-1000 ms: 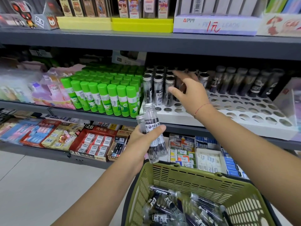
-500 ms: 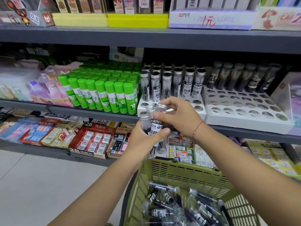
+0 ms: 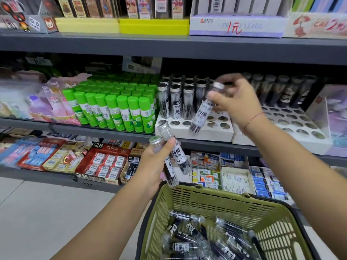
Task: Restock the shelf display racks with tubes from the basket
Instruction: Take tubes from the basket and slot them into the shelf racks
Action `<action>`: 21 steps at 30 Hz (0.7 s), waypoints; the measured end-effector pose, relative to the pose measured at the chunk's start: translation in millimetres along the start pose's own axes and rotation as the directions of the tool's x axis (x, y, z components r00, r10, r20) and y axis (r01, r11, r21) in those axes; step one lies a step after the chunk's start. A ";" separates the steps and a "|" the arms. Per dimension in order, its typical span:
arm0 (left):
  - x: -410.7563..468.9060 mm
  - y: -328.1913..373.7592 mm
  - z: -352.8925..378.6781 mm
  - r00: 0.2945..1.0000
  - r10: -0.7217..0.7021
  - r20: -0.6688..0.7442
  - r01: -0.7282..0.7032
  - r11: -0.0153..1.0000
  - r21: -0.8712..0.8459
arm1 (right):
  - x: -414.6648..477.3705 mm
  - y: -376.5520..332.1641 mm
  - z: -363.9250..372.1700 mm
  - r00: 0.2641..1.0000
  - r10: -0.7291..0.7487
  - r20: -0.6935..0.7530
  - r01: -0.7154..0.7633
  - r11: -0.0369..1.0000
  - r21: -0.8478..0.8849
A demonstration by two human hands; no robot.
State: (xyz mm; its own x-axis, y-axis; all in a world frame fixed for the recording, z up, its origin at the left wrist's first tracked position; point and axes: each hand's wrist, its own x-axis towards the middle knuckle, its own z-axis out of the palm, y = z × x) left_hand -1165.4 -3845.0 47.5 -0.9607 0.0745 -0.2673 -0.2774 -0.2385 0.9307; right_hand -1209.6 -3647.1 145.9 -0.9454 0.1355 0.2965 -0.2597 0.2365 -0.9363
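Observation:
My right hand (image 3: 234, 102) pinches one clear tube (image 3: 201, 111) near its silver cap, tilted, its lower end hanging over the front holes of the left white display rack (image 3: 193, 129). Several tubes stand in that rack's back rows. My left hand (image 3: 154, 166) grips two more clear tubes (image 3: 173, 158) with silver caps, below the shelf edge. The green basket (image 3: 210, 196) sits at the bottom right with several tubes (image 3: 202, 239) lying in it. A second white rack (image 3: 293, 126) to the right has many bare holes and dark tubes along its back.
Green glue sticks (image 3: 114, 109) stand packed just left of the rack. A grey shelf (image 3: 169, 45) runs overhead with boxed stationery. Eraser boxes (image 3: 105, 162) and small packs fill the lower shelf. Pale floor (image 3: 37, 212) lies at the lower left.
My right hand took one tube from the bundle in my left hand and lifted it up to the left rack. My left hand now holds two tubes, slightly lower.

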 end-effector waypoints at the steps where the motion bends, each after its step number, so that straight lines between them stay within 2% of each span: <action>1: 0.4 -0.6 0.3 1.000 0.000 0.000 0.000 1.000 0.012 | 8.4 0.4 -3.9 0.996 -0.056 -0.063 0.052 0.996 -0.077; 4: 0.7 -3.2 0.8 1.000 0.013 -0.012 -0.012 0.999 0.043 | 28.0 5.7 -6.1 0.986 -0.119 -0.117 0.100 0.983 -0.155; 9: 2.2 -4.5 1.8 1.000 0.019 -0.016 -0.019 0.999 0.047 | 41.6 20.0 3.8 0.986 -0.157 -0.056 0.137 0.955 -0.263; 13: 2.7 -5.6 1.2 1.000 0.023 -0.002 -0.023 0.997 0.067 | 48.2 26.8 10.5 0.987 -0.153 -0.055 0.132 0.950 -0.283; 16: 2.5 -6.3 1.2 1.000 0.014 0.010 -0.014 0.998 0.055 | 45.5 34.0 16.4 0.986 -0.161 0.038 0.164 0.908 -0.385; 21: 1.2 -3.8 1.9 1.000 0.020 0.000 -0.020 0.997 0.077 | 41.2 37.0 17.1 0.974 -0.219 0.055 0.213 0.812 -0.543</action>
State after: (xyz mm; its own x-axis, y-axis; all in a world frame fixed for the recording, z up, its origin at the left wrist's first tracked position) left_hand -1165.5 -3842.1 44.0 -0.9660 0.0701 -0.2489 -0.2573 -0.1643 0.9523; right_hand -1261.5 -3649.2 120.3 -0.8748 0.0272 0.4837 -0.3058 0.7434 -0.5949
